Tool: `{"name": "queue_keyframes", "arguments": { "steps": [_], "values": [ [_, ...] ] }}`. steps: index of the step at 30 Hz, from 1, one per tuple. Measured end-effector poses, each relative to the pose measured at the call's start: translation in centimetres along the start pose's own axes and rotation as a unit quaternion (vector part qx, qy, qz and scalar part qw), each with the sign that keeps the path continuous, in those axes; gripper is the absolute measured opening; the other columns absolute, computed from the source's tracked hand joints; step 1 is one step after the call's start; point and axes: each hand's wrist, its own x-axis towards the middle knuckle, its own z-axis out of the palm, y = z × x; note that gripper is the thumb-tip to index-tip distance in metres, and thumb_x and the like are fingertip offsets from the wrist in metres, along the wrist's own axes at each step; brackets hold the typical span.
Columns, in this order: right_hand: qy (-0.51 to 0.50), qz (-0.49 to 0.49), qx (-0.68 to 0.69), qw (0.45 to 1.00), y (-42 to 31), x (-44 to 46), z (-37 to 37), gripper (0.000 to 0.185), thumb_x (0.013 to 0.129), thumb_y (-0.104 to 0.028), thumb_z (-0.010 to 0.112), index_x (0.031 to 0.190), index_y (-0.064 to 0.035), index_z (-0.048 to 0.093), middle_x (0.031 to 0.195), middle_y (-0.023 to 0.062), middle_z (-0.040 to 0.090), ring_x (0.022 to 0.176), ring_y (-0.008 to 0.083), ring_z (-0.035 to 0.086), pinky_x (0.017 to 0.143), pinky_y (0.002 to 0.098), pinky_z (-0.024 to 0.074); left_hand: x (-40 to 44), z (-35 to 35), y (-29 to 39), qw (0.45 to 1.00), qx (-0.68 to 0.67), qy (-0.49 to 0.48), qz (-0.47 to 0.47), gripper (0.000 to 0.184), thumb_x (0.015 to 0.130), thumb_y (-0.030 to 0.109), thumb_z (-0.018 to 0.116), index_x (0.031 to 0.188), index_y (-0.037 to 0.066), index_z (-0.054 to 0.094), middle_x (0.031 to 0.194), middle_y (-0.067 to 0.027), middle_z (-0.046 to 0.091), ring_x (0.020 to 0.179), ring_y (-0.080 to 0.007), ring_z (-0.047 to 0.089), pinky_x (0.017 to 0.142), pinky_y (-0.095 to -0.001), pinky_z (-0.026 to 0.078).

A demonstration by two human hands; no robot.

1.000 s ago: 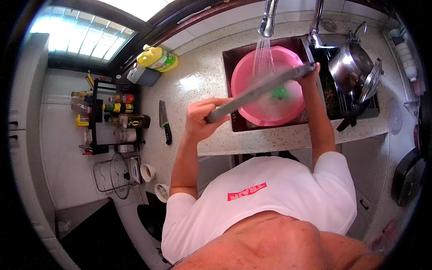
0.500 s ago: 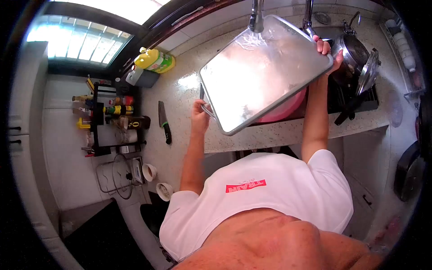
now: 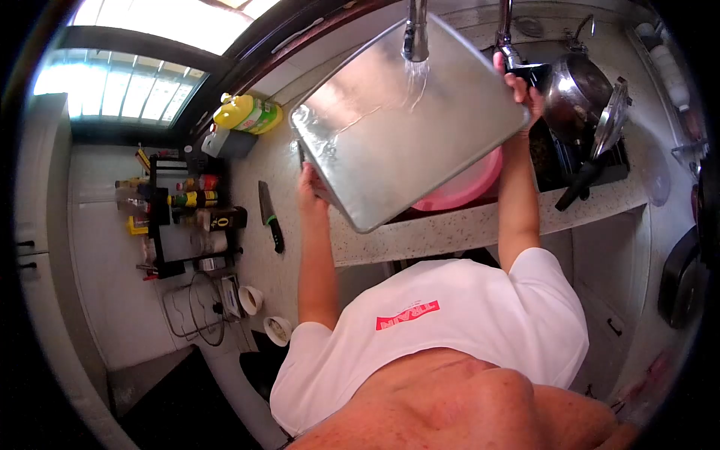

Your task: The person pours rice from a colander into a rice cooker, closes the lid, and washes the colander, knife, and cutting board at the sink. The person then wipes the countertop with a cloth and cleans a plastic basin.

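Observation:
A rectangular metallic board point(image 3: 405, 127) with a grey rim is held tilted beneath the running faucet point(image 3: 415, 37), and water runs over its upper face. My left hand point(image 3: 312, 187) grips its lower left edge, where a handle partly shows. At the right corner my right hand point(image 3: 523, 96) holds the board, with fingers curled over the edge. Below the board, part of a pink basin point(image 3: 465, 184) shows in the sink; the rest of it is hidden.
A knife point(image 3: 271, 217) lies on the speckled counter point(image 3: 375, 244) at left. Yellow and grey jugs point(image 3: 247, 114) stand by the window. A metal pot point(image 3: 576, 96) and lid point(image 3: 613, 120) are right of the sink. Two small bowls point(image 3: 277, 330) and a bottle rack point(image 3: 196, 196) are at left.
The board has turned from nearly edge-on to face up, moved left under the faucet and covered most of the basin. Both hands still hold it. Water now streams onto its face.

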Motion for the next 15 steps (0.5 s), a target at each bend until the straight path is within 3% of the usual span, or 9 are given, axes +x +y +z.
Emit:
{"name": "queue_keyframes", "arguments": {
  "steps": [4,6,7,9,10,11,13,14,15],
  "values": [
    [0.169,0.156,-0.003,0.973,0.2,-2.8,-3.2,0.022,0.081,-0.021,0.049,0.08,0.0007,0.051,0.111,0.0141,0.055,0.097,0.016,0.049,0.105,0.0323,0.026,-3.4,3.0,4.9,0.994,0.066,0.015,0.082,0.019,0.087,0.021,0.055,0.092,0.003,0.058,0.083,-0.0079,0.063,0.076,-0.0169,0.061,0.072,-0.0289,0.051],
    [0.182,0.191,-0.192,0.945,1.4,-4.0,-2.2,0.024,0.081,-0.014,0.049,0.097,0.0027,0.053,0.124,0.0156,0.05,0.092,0.0155,0.052,0.092,0.0278,0.0396,-4.8,3.7,6.9,0.997,0.063,0.011,0.034,0.02,0.088,0.019,0.052,0.094,0.001,0.058,0.084,-0.009,0.063,0.074,-0.017,0.061,0.068,-0.0291,0.051],
    [0.189,0.191,-0.192,0.944,1.2,-4.4,-2.9,0.024,0.081,-0.014,0.049,0.097,0.0027,0.053,0.124,0.0156,0.05,0.092,0.0155,0.052,0.092,0.0278,0.0396,-5.8,4.9,7.0,0.997,0.066,0.013,0.028,0.02,0.088,0.019,0.052,0.094,0.001,0.058,0.084,-0.009,0.063,0.074,-0.017,0.061,0.068,-0.0291,0.051],
    [0.344,0.264,-0.281,0.856,1.0,-3.6,-5.9,0.02,0.08,-0.012,0.05,0.095,-0.0006,0.054,0.111,0.0108,0.057,0.082,0.0157,0.054,0.084,0.0272,0.0427,-7.6,7.1,6.8,0.991,0.061,0.079,0.094,0.022,0.089,0.02,0.051,0.094,0.0,0.058,0.087,-0.0095,0.063,0.073,-0.017,0.06,0.066,-0.0303,0.05],
    [0.171,0.245,-0.306,0.904,-0.8,-2.9,-8.6,0.012,0.081,-0.013,0.05,0.088,-0.0033,0.054,0.092,0.0062,0.059,0.077,0.0161,0.054,0.072,0.0288,0.0445,-8.3,8.1,6.8,0.989,0.038,0.108,0.098,0.029,0.088,0.019,0.053,0.108,-0.001,0.051,0.091,-0.0102,0.061,0.075,-0.0171,0.059,0.065,-0.0312,0.049],
    [0.222,0.188,-0.398,0.87,-1.7,-1.8,-9.8,0.009,0.082,-0.015,0.051,0.079,-0.0066,0.052,0.076,0.0017,0.052,0.074,0.0115,0.052,0.066,0.0255,0.043,-9.2,9.2,6.6,0.988,0.041,0.113,0.096,0.029,0.088,0.019,0.053,0.108,-0.001,0.051,0.091,-0.0102,0.061,0.075,-0.0171,0.059,0.065,-0.0312,0.049],
    [0.195,0.078,-0.631,0.747,-4.0,1.2,-8.6,0.016,0.084,-0.017,0.051,0.071,-0.0081,0.048,0.067,-0.0006,0.045,0.057,0.0049,0.041,0.049,0.0203,0.0334,-11.1,10.9,6.3,0.952,0.142,0.153,0.226,0.043,0.087,0.016,0.055,0.123,0.001,0.038,0.093,-0.0095,0.058,0.079,-0.0172,0.059,0.065,-0.0315,0.049],
    [0.125,0.038,-0.727,0.674,-5.0,2.1,-8.6,0.006,0.08,-0.009,0.051,0.085,-0.0063,0.048,0.08,0.0078,0.048,0.07,0.0137,0.046,0.06,0.0258,0.0369,-11.8,11.1,6.7,0.95,0.168,0.143,0.223,0.055,0.084,0.011,0.058,0.129,0.004,0.027,0.093,-0.0083,0.056,0.081,-0.017,0.058,0.065,-0.0316,0.049],
    [0.065,-0.017,-0.818,0.572,-6.0,3.0,-8.7,0.024,0.077,0.0,0.051,0.1,-0.0045,0.049,0.093,0.0162,0.052,0.083,0.0225,0.051,0.071,0.0314,0.0404,-11.9,10.7,6.9,0.949,0.172,0.15,0.219,0.055,0.084,0.011,0.058,0.129,0.004,0.027,0.093,-0.0083,0.056,0.081,-0.017,0.058,0.065,-0.0316,0.049]
  ]
}}
